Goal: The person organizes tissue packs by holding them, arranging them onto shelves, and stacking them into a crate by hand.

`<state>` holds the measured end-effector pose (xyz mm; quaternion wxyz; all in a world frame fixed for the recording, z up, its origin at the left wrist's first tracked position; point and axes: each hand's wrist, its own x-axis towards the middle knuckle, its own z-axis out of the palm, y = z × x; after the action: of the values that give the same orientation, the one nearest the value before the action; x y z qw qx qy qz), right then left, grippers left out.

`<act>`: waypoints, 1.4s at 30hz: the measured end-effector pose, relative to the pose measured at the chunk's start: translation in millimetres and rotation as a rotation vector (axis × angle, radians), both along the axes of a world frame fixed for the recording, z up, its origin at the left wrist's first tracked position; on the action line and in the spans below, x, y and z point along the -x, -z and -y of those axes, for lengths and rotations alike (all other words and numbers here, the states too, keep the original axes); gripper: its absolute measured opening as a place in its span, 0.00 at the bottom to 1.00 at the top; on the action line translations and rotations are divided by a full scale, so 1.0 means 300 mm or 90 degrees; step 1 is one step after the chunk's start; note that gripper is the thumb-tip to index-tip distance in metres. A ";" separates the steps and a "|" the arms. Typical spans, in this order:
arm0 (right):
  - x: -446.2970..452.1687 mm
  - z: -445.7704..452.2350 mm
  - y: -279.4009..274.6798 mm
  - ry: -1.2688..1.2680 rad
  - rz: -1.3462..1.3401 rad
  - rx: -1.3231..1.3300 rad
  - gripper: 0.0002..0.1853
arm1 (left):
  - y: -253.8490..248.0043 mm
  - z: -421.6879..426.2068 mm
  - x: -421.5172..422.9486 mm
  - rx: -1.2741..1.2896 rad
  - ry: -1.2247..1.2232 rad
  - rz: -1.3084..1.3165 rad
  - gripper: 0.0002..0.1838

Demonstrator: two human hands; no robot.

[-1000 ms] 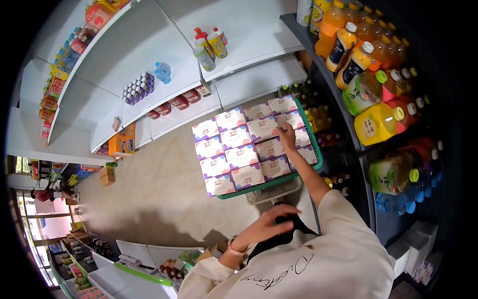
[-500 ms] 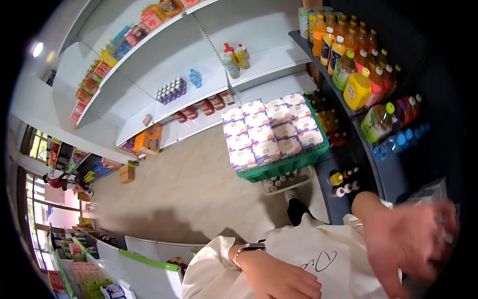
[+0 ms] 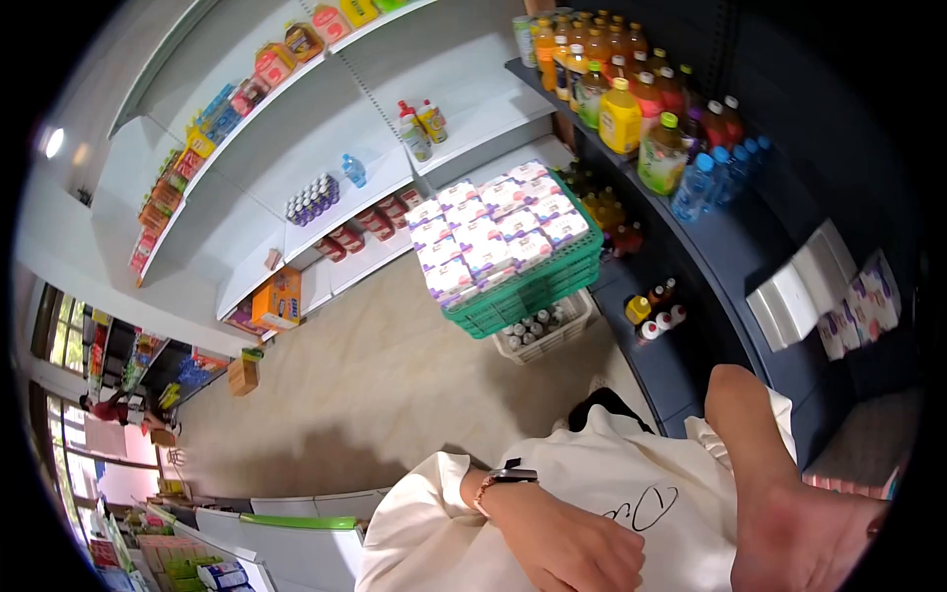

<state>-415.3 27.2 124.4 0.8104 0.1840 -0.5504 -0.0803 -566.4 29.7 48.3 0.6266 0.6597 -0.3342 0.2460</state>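
Note:
My left hand (image 3: 572,543), with a dark watch (image 3: 513,476) and a bracelet at the wrist, rests in front of the cream top (image 3: 631,464). Its fingers are curled in, and no object shows in them. At the lower right, my right hand (image 3: 814,538) reaches past the body; its fingers run into the dark edge of the view and are mostly hidden. A pinkish striped item (image 3: 853,483) lies just beyond that hand. Ahead, several tissue packs (image 3: 483,237) are stacked in a green crate (image 3: 538,296).
Beneath the green crate sits a pale basket (image 3: 552,340) holding bottles. Dark shelves (image 3: 725,261) at right carry juice bottles (image 3: 619,118), blue bottles (image 3: 695,187), silvery packs (image 3: 804,286) and printed tissue packs (image 3: 863,306). White shelving (image 3: 266,247) lines the back. A cardboard box (image 3: 243,376) stands on the floor.
The view has turned right, so crate and shelves sit further left and more of the right shelf shows. My right hand has lowered toward the bottom right. My left hand stays put.

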 end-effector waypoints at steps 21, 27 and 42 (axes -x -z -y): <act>-1.064 0.315 0.310 0.665 -0.184 0.172 0.19 | 0.052 -0.185 -1.045 -0.052 -0.080 -0.280 0.12; -1.507 -0.107 0.636 0.668 -0.262 0.855 0.27 | 0.240 -0.542 -1.635 0.073 -0.548 -0.327 0.26; -1.207 -0.156 0.610 0.445 -0.265 0.744 0.27 | 0.205 -0.442 -1.402 0.310 -0.537 -0.160 0.24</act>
<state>-53.2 74.0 -58.7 0.7916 -0.4871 -0.3638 -0.0608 -145.9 162.3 -13.3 0.6437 0.5964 0.1066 0.4675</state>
